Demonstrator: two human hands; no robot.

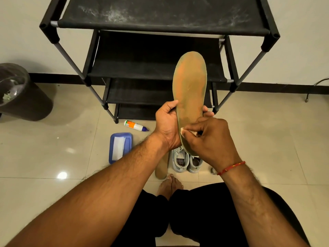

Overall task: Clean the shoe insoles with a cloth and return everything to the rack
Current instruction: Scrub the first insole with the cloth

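A worn tan-orange insole [191, 90] stands upright in front of me, toe end up. My left hand [167, 122] grips it around the lower half from the left. My right hand [211, 138] presses a small white cloth [187, 131] against the heel part of the insole, fingers pinched on the cloth. A second tan insole [161, 168] lies on the floor below my hands, beside a pair of pale grey shoes [187, 161]. The black shoe rack [156, 56] stands against the wall behind, its fabric shelves bare and dusty.
A blue tray [129, 141] with a white cloth in it lies on the tiled floor at left. A white bottle with a purple tip [135, 126] lies near the rack's foot. A dark bin [19, 93] stands at far left. My bare foot [170, 186] shows below the shoes.
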